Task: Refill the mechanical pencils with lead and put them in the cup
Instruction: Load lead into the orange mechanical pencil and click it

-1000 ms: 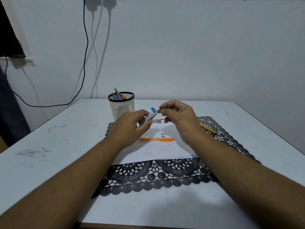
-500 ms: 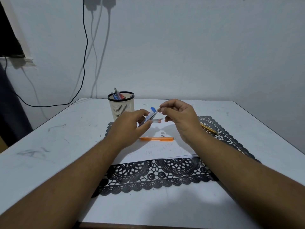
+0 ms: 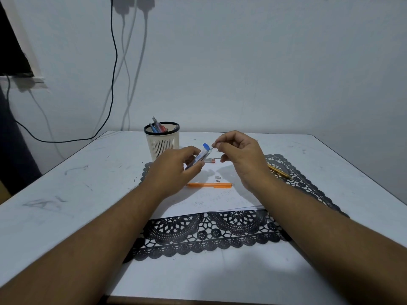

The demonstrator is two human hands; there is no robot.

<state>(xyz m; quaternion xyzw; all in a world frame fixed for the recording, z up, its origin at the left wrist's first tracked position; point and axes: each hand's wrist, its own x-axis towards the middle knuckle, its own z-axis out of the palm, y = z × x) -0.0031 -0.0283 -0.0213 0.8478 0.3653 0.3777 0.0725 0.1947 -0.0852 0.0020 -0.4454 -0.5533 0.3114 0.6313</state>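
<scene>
Left hand closed round lead case, blue cap tilted up. Right hand pinched a thin lead at its mouth. Step judged: drawing lead. Next: feed it into orange pencil, lying on paper; cup behind.

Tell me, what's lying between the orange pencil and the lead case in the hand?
Two tiny grey bits on the white paper, between the orange pencil and lead case, in the head view.
</scene>
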